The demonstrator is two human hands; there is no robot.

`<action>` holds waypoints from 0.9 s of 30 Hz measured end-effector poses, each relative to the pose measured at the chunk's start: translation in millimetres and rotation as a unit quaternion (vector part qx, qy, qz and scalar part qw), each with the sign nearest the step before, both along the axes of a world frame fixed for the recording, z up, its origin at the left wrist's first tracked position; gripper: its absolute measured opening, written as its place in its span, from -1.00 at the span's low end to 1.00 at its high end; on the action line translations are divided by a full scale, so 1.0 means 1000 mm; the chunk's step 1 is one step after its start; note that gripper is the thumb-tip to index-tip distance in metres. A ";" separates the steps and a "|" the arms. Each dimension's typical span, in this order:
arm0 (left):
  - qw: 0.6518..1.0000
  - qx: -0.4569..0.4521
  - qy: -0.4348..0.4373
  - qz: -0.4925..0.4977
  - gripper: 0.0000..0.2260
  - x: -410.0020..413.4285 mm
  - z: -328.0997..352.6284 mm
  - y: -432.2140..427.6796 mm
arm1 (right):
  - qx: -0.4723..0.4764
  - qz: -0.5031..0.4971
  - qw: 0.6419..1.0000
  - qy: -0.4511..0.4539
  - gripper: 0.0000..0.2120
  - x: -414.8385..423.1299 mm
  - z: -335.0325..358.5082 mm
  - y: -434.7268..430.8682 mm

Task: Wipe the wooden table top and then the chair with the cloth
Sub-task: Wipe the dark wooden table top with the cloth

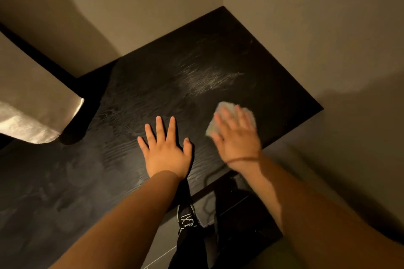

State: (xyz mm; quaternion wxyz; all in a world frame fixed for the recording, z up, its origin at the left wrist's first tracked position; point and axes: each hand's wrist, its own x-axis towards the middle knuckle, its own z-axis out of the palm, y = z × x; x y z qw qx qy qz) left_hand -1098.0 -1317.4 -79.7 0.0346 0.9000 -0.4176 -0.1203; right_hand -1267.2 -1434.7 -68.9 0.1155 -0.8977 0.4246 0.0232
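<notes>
Fingers point(227, 116) straight, right hand point(237, 140) pressed cloth point(219, 107) on table top point(148, 85) | pale streaks point(207, 81) lay ahead, toward corner | left hand point(166, 150) splayed flat.

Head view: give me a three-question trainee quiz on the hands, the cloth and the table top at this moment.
1. True or false: the left hand lies flat on the table top, fingers spread, holding nothing.
2. Where is the cloth? A) under the right hand, pressed to the table top; B) on the floor; C) in the left hand.
3. Fill in: a thin band circles the ___ wrist.
Key: 1 true; 2 A; 3 right.
</notes>
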 end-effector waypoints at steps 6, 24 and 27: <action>1.000 0.004 0.002 0.003 -0.31 0.001 0.001 0.000 | 0.017 0.177 0.983 0.039 -0.37 -0.013 -0.002 -0.038; 1.000 0.014 -0.002 -0.006 -0.34 0.003 -0.001 0.000 | 0.004 -0.033 0.999 0.031 -0.33 0.007 -0.002 -0.101; 1.000 0.017 0.003 -0.005 -0.33 0.003 0.000 -0.001 | 0.005 0.054 0.998 0.023 -0.32 0.032 0.001 -0.054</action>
